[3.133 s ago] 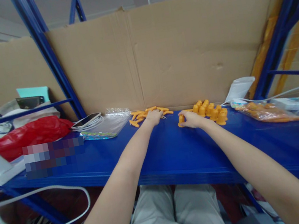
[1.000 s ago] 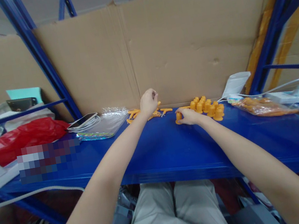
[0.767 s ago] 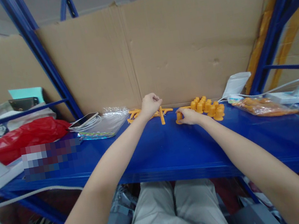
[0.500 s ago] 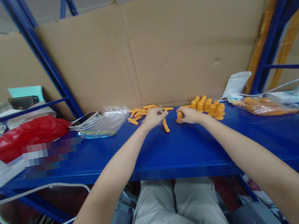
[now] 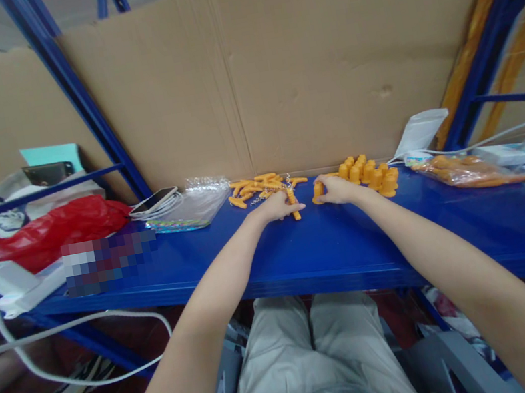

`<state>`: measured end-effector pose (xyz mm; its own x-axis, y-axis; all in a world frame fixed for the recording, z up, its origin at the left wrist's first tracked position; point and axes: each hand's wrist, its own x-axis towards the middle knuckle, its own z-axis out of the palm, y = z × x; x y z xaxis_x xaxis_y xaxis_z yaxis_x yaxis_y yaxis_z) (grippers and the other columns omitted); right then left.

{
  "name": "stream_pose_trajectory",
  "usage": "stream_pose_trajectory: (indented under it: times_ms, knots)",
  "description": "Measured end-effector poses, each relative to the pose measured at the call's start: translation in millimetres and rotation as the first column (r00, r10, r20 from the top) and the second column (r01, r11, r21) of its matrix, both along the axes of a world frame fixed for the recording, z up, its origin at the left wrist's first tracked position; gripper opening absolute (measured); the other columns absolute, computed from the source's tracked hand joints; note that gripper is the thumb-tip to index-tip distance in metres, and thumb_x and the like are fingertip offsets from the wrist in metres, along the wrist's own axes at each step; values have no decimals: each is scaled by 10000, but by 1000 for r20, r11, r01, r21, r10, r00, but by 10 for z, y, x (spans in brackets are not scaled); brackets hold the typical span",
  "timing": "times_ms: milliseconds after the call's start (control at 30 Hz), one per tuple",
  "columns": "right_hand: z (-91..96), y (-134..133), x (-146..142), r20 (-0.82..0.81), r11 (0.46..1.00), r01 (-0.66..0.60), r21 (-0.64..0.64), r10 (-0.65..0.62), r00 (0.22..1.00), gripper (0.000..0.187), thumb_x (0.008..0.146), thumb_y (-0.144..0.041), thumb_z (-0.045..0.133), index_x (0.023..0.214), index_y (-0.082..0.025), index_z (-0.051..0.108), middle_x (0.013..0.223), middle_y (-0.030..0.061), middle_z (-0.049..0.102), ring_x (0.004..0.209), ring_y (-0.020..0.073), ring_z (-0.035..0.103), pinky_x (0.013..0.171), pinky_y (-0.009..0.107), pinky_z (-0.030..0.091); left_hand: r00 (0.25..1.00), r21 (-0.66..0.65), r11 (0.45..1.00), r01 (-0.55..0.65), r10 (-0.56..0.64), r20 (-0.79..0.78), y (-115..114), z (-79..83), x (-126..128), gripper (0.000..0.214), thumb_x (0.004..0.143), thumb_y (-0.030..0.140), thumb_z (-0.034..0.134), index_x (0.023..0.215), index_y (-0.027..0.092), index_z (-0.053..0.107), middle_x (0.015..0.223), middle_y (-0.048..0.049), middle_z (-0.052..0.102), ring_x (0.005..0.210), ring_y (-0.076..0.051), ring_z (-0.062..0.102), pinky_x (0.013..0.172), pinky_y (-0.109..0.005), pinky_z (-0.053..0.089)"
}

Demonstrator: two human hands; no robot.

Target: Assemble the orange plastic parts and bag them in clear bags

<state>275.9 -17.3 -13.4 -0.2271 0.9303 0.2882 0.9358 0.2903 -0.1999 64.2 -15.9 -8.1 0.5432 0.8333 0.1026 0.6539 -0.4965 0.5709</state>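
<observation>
The one view looks from the wearer's head, behind and above the near edge of the blue surface (image 5: 312,248), facing forward and down. It takes in the lap (image 5: 291,361) below that edge, the cardboard (image 5: 320,64) beyond the far edge, and the surface running out of frame at right. The forearms (image 5: 227,284) loom close; the left hand (image 5: 277,206) and right hand (image 5: 338,190), toward the far edge, look small.

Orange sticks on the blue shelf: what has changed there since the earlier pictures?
The left hand has taken hold of one orange stick, raised it, then brought it down in front of the pile of sticks. The right hand still holds its orange cup-shaped piece; the standing cup-shaped pieces look unmoved.
</observation>
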Motion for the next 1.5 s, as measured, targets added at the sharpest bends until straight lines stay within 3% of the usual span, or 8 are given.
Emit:
stream_pose_trajectory:
  times_ms: [100,200,333,600,800,933,1200,1500]
  knots:
    - [-30,49,10,-81,999,-41,-3,41,996,326,765,-234,707,1075,-155,642,949,61,727,835,182,675,748,260,504,999,13,1000,-27,26,28,24,-10,-27,166,810,330,672,786,165,666,614,5,637,465,-103,520,523,-228,445]
    - [-56,78,-8,-157,997,-81,-11,78,984,220,764,-229,710,963,-151,657,874,37,721,789,167,666,723,251,500,994,141,984,-106,108,-4,98,-31,-47,123,838,277,645,821,158,668,730,-30,687,637,-150,629,668,-252,494]
    - [-61,64,-41,-208,997,-72,-17,67,976,244,765,-175,703,996,-140,633,857,41,724,786,158,670,744,255,501,972,281,944,-172,209,-104,187,-58,-67,141,885,232,569,849,133,663,923,-103,718,894,-214,671,848,-298,490]
    - [65,-61,-78,17,997,-58,52,57,998,323,770,-190,686,1091,-192,656,1068,66,726,971,212,674,844,293,493,872,439,830,-342,455,-181,96,-15,-116,335,870,242,602,1186,135,579,1220,-180,640,1084,-263,639,925,-353,484]
    - [109,-107,-114,79,994,-111,9,110,991,330,778,-160,663,1105,-193,690,1145,68,716,1052,235,660,910,308,484,912,405,891,-206,324,-250,104,-29,-138,242,829,195,618,1069,193,642,1135,-102,698,1096,-252,638,916,-322,488]
    - [114,-104,-104,86,987,-160,11,159,984,341,775,-146,660,1105,-219,705,1151,38,717,1062,223,660,942,306,479,930,406,901,-155,272,-248,138,-69,-117,172,834,144,550,919,183,695,1063,-108,718,1039,-250,659,897,-314,490]
    - [103,-78,-53,147,998,-61,-11,61,987,371,773,-100,625,1123,-188,712,1170,82,708,1095,246,653,948,302,473,921,381,895,-231,327,-210,159,-79,-114,110,789,161,612,834,172,712,936,-111,733,927,-270,679,833,-320,497]
    - [65,-29,20,192,999,-54,4,53,980,378,767,-87,609,1101,-225,724,1122,62,727,1053,234,669,922,294,484,914,388,882,-266,358,-188,177,-86,-113,90,772,193,634,810,193,715,876,-83,738,911,-258,683,811,-302,505]
